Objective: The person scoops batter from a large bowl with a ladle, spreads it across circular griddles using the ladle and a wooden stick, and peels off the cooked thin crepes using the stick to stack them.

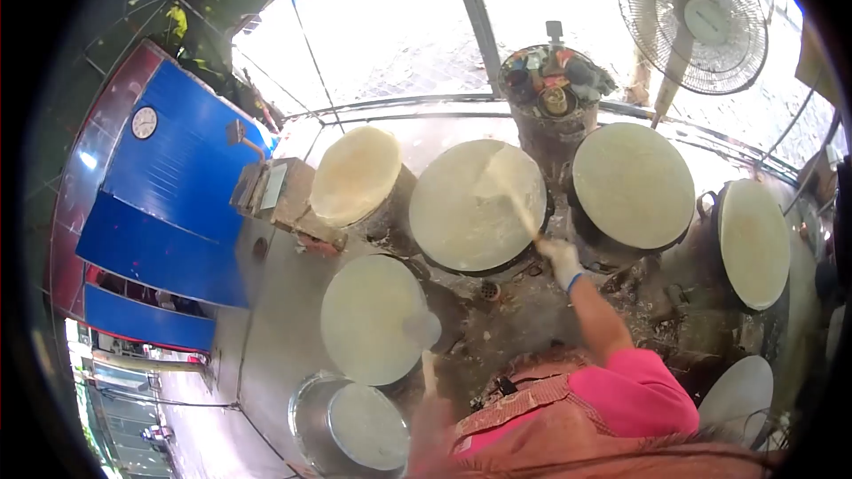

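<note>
Centrally, pan (524,259), pale layer (448,223), paddle (518,200) across

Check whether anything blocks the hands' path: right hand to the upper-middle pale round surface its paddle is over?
Nothing visible. The right hand holds the paddle, whose wide end is already over the pale round surface. The neighbouring round surface sits off to the right, clear of that line.

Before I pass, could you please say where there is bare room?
Grey floor lies bare between the blue panel and the pan under the blurred tool. Crowded: around the right hand, whose stick crosses the middle pan.
</note>
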`<state>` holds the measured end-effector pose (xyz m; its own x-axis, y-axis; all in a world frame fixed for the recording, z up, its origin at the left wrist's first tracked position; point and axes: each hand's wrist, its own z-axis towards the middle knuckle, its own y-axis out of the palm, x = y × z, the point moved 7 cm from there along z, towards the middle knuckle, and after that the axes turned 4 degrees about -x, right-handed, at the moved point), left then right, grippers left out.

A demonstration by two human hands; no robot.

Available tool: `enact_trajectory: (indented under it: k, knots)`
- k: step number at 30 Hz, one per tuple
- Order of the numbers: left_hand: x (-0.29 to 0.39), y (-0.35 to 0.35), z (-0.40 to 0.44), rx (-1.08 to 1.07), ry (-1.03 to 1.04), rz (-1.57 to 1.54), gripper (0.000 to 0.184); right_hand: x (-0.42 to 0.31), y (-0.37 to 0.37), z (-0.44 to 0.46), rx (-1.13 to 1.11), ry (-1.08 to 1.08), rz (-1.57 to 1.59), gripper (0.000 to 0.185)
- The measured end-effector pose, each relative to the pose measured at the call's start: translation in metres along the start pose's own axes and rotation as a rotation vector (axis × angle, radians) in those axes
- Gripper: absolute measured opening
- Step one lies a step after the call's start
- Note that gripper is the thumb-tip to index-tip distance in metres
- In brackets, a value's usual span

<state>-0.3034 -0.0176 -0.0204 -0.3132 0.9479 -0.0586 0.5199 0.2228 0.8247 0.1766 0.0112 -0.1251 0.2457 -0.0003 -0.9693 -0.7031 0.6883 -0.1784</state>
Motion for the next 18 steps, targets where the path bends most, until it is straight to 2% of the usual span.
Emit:
enact_trajectory:
  k: [2,3,4,6,8,9,12,13,16,17,18]
  knots:
    - [0.005,0.002,0.006,0.035,0.007,-0.001,0.024,0.020,0.034,-0.026,0.006,0.466,0.463,0.023]
    - [0.007,0.000,0.011,0.055,0.018,0.003,0.021,-0.028,0.014,-0.024,-0.030,0.331,0.187,0.026]
    - [0.012,0.004,0.016,0.073,0.025,0.007,0.017,-0.037,-0.003,-0.018,-0.059,0.386,-0.008,0.027]
    - [0.021,0.006,0.029,0.120,0.040,0.027,0.011,-0.042,-0.038,0.017,-0.029,0.287,-0.124,0.029]
    - [0.030,0.010,0.039,0.168,0.048,0.045,0.007,-0.057,-0.062,0.062,0.159,0.291,-0.379,0.027]
    - [0.034,0.011,0.043,0.190,0.054,0.049,0.007,-0.067,-0.061,0.080,0.153,0.244,-0.590,0.025]
    - [0.049,0.018,0.051,0.254,0.057,0.065,0.015,-0.078,-0.013,0.097,-0.245,0.028,-1.025,0.023]
    - [0.056,0.018,0.054,0.274,0.059,0.072,0.018,-0.086,-0.010,0.087,-0.277,-0.052,-1.013,0.019]
    - [0.077,0.030,0.075,0.285,0.058,0.068,0.029,-0.071,-0.034,0.078,-0.274,0.026,-1.140,0.020]
    - [0.084,0.035,0.084,0.262,0.051,0.044,0.032,-0.086,-0.048,0.077,-0.353,-0.027,-1.145,0.025]
    - [0.091,0.043,0.097,0.238,0.043,0.011,0.036,-0.078,-0.054,0.074,-0.298,0.058,-1.111,0.024]
